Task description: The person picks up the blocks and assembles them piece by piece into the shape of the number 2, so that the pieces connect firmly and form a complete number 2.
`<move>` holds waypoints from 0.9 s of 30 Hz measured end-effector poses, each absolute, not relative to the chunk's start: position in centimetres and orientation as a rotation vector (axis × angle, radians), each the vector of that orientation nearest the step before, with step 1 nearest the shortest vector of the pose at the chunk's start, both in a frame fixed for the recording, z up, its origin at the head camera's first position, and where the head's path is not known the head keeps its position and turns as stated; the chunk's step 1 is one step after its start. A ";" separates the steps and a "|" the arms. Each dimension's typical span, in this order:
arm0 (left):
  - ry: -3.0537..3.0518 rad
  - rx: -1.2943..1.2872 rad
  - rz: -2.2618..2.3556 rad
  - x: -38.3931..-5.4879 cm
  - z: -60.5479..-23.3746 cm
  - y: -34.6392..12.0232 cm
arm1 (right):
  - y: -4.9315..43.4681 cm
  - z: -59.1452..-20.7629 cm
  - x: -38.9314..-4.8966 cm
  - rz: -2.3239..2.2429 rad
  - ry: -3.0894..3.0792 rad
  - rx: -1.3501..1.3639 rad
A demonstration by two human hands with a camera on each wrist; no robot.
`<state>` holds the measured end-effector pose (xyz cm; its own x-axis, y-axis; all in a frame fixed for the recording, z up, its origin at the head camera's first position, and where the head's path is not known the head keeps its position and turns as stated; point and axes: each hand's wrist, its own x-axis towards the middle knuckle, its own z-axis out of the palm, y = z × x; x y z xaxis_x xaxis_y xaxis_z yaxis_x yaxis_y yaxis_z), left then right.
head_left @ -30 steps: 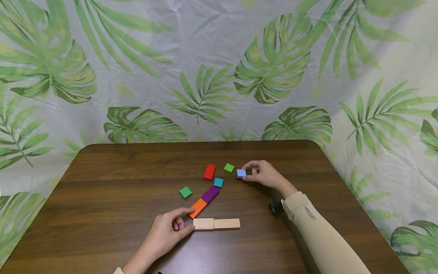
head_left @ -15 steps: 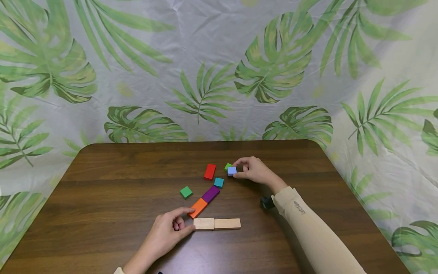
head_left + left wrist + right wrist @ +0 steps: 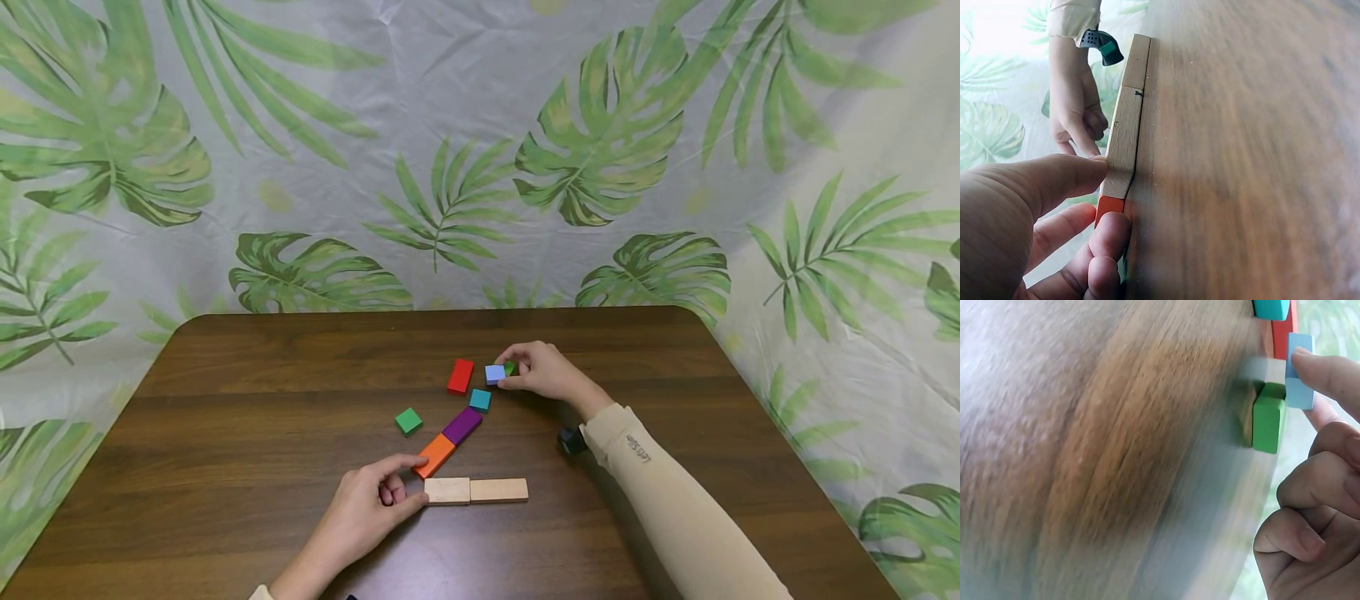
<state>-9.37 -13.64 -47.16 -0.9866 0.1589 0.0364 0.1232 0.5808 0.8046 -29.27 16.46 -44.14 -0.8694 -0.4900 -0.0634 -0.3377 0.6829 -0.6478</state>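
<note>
fingers (image 3: 1325,372) of right hand (image 3: 546,372) pinching blue block (image 3: 494,375), left hand (image 3: 367,496) half-curled, touching orange block (image 3: 435,456)

The head view looks forward and down from high up, far enough off to show a big part of the desk (image 3: 225,467). The left wrist view sits low and close, tipped sideways, looking along the pale blocks (image 3: 487,492) the head view sees too. The right wrist view, also close and sideways, shares the blue block (image 3: 494,375) with the head view.
</note>
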 end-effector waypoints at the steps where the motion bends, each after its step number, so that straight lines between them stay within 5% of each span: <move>1: 2.757 0.247 1.399 -9.4 -47.1 -13.6 | 16.3 -44.1 -29.3 -0.955 2.660 -0.671; 27: 2.734 0.246 1.408 -9.4 -47.1 -13.7 | 14.0 -44.2 -29.6 -0.804 2.674 -0.697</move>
<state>-9.38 -13.66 -47.14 -0.9857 0.1670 0.0229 0.1156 0.5709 0.8128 -29.64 13.95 -44.19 -0.8500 -0.5153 -0.1094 -0.3696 0.7313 -0.5732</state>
